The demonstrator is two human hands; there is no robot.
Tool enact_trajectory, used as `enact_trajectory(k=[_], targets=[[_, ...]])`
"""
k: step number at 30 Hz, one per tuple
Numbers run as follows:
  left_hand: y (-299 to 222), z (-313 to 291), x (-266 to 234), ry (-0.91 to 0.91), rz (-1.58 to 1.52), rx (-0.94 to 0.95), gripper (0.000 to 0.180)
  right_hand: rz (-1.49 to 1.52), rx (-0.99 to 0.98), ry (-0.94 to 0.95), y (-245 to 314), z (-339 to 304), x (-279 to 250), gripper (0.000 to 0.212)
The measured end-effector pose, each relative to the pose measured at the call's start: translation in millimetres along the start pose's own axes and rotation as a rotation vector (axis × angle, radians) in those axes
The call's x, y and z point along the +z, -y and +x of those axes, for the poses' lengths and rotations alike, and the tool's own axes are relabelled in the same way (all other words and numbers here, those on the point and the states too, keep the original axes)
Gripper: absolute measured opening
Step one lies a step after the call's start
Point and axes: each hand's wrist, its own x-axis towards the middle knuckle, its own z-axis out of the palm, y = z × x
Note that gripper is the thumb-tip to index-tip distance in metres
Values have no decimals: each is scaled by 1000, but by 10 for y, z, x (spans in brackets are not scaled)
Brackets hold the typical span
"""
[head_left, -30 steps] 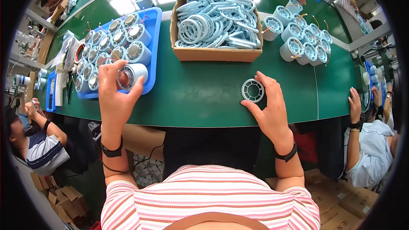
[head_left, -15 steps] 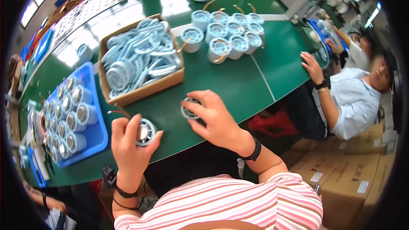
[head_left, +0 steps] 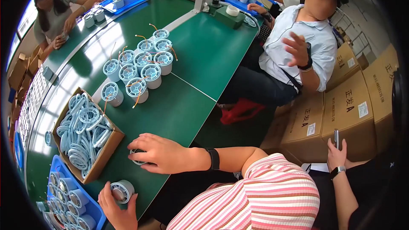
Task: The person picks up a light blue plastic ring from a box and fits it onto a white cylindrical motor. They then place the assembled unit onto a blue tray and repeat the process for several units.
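At the near edge of the green table, my left hand is closed around a light blue cylindrical housing. A silver round disc shows in its face. A little farther along the table, my right hand curls over a light blue ring-shaped piece, gripping its edge. The fingers and palm cover most of that piece. Beside both hands stands an open cardboard box full of light blue rings and loops. To the left, a blue tray carries several housings with silver discs.
Several light blue housings with orange wires stand grouped on the green table. A seated co-worker is at the right, another person across the table. Stacked cartons stand behind. One more person's hand holds a phone.
My view has swung to the right, so the table and box sit farther left. The seated co-worker's hand has risen off the table. Both my hands stay at their pieces.
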Motion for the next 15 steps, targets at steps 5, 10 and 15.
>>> enact_trajectory(k=[5, 10, 15], targets=[[-169, -34, 177, -37, -347, -326, 91, -52, -85, 25, 13, 14, -11, 38], [-251, 51, 188, -287, -349, -59, 74, -73, -107, 64, 43, 24, -26, 38], [-421, 36, 53, -65, -993, -442, 66, -94, -103, 83, 34, 22, -33, 39]])
